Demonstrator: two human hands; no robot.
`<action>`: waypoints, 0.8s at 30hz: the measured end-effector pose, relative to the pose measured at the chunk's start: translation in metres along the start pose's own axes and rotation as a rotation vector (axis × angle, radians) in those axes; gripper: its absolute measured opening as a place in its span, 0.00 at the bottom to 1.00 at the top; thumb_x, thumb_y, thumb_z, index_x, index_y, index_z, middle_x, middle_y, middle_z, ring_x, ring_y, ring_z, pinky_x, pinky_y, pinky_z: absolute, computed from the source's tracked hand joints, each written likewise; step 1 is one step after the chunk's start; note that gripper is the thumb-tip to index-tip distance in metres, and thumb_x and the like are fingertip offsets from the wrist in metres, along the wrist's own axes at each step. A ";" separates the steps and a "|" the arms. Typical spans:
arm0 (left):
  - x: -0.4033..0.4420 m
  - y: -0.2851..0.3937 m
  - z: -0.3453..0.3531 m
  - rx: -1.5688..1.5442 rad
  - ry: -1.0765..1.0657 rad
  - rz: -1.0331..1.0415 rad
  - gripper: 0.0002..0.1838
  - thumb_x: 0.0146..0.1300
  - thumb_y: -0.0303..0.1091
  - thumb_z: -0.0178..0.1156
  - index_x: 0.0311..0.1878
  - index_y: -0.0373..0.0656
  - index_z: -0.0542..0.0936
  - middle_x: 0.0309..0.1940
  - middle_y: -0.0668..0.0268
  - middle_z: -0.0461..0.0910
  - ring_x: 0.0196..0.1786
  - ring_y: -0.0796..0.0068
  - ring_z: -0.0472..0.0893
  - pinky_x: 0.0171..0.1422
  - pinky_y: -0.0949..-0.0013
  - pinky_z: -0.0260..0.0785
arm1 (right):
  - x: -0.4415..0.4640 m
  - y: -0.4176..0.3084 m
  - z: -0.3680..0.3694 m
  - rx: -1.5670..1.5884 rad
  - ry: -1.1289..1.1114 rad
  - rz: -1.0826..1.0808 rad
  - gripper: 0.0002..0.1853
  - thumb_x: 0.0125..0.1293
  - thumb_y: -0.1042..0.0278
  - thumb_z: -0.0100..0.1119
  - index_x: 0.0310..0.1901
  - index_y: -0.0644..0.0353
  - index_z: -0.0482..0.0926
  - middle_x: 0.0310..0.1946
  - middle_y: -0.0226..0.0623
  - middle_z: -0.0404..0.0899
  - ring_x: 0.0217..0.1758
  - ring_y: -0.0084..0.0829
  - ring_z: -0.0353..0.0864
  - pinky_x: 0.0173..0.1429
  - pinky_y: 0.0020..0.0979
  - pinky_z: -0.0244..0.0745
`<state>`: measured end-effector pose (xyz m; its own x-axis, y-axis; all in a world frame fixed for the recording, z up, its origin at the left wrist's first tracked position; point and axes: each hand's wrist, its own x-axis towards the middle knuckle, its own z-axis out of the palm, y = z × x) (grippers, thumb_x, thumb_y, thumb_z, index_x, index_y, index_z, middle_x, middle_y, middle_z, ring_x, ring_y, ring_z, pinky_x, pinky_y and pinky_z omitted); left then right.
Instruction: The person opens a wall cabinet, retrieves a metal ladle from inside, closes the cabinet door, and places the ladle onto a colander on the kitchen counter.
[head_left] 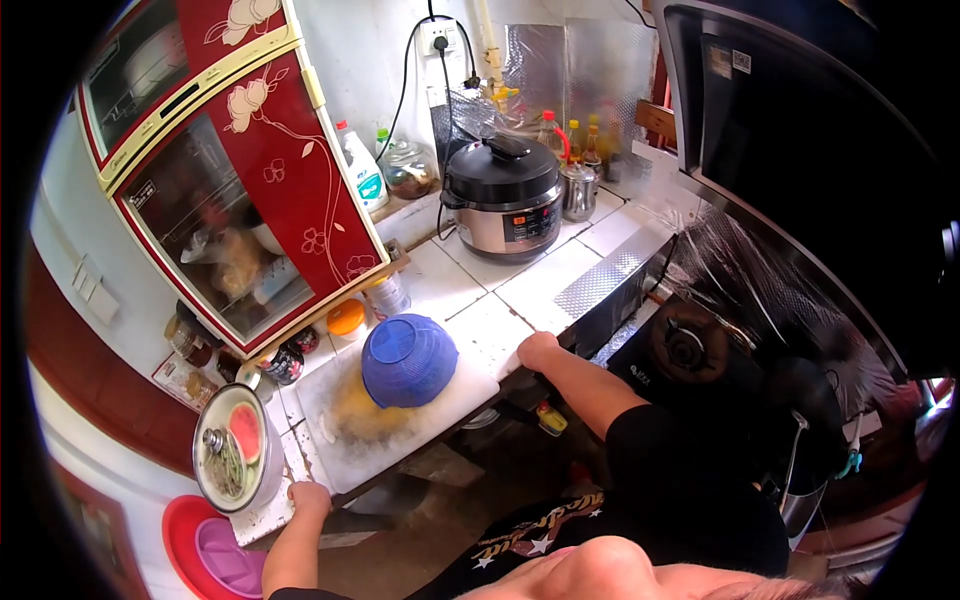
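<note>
My right hand [538,352] rests at the front edge of the tiled counter [480,330], its fingers curled over the edge. Further left, my left hand [308,494] is closed on the same edge, near a lidded pot [270,482]. Through the pot's glass lid show a slice of watermelon [244,430] and some green pieces. Between my hands lies a white cutting board [340,462] with dark and yellow stains. On it a blue plastic basket [410,362] sits upside down, touched by neither hand.
An electric pressure cooker [503,205] stands at the back, beside a metal canister [579,192] and bottles. A red cabinet [240,180] rises at left, with jars below. Right are a gas stove [690,345] and a dark range hood [800,130]. Basins [185,545] sit low left.
</note>
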<state>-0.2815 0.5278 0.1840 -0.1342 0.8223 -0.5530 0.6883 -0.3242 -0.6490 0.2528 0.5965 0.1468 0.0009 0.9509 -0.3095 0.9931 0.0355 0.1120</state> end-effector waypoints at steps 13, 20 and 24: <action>0.001 0.001 0.005 0.006 0.029 0.024 0.15 0.52 0.44 0.57 0.42 0.52 0.82 0.42 0.70 0.81 0.41 0.69 0.81 0.32 0.52 0.67 | -0.013 -0.001 -0.014 0.049 -0.034 0.019 0.13 0.59 0.68 0.46 0.39 0.57 0.81 0.43 0.39 0.80 0.47 0.36 0.79 0.48 0.35 0.73; 0.011 0.001 0.013 0.030 0.039 0.023 0.15 0.53 0.44 0.56 0.42 0.52 0.82 0.42 0.71 0.81 0.41 0.71 0.81 0.31 0.54 0.68 | -0.002 0.001 -0.002 -0.001 -0.005 0.005 0.13 0.57 0.68 0.49 0.40 0.54 0.82 0.42 0.33 0.80 0.44 0.34 0.80 0.35 0.41 0.77; 0.018 0.002 0.020 0.064 0.061 -0.003 0.19 0.50 0.51 0.60 0.42 0.54 0.82 0.41 0.74 0.81 0.42 0.74 0.81 0.30 0.57 0.69 | 0.000 0.001 0.000 -0.005 -0.007 0.002 0.13 0.57 0.68 0.49 0.40 0.55 0.82 0.42 0.33 0.80 0.45 0.34 0.80 0.35 0.41 0.77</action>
<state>-0.2966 0.5324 0.1624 -0.0910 0.8499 -0.5191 0.6404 -0.3492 -0.6840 0.2540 0.5965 0.1471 0.0037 0.9489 -0.3156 0.9925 0.0351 0.1172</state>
